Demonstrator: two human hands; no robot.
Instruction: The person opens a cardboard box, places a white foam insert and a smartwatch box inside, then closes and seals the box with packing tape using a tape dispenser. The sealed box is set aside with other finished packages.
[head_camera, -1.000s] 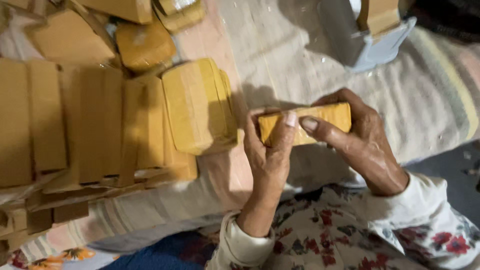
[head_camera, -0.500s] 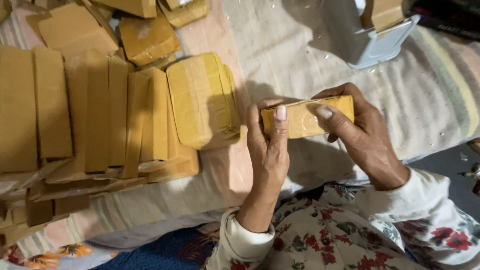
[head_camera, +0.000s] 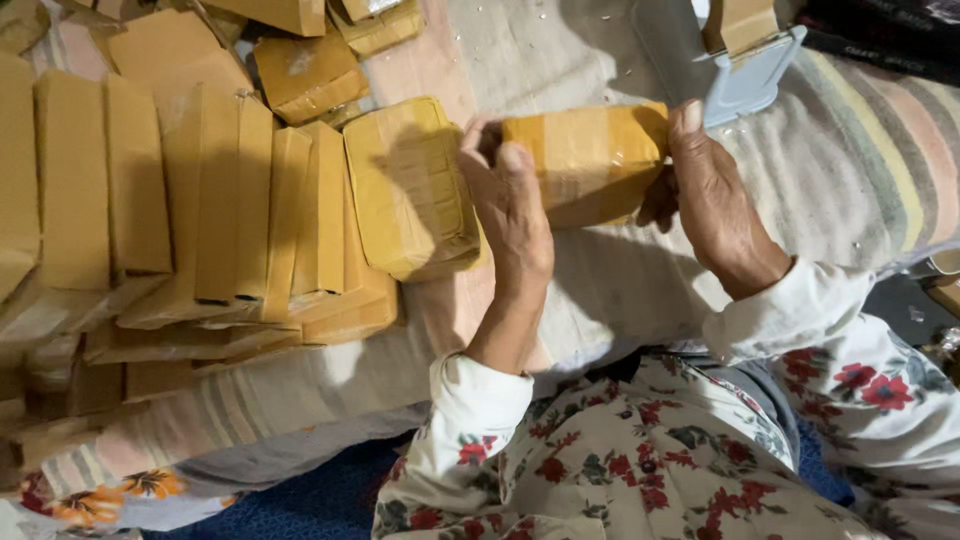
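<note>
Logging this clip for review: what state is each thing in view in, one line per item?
Taped brown packet: sealed, held off the cloth between both hands.
Left hand: closed on the packet's left end.
Right hand: closed on its right end.
Wrapped packet on the cloth: sealed, lying flat.
Row of brown packets: standing on edge, side by side.
Grey tape dispenser: resting on the cloth.

Left hand (head_camera: 515, 215): raised, fingers curled closed, thumb up.
Right hand (head_camera: 712, 205): raised opposite, thumb extended, fingers gripping.
Forearms: angled inward, sleeved.
</note>
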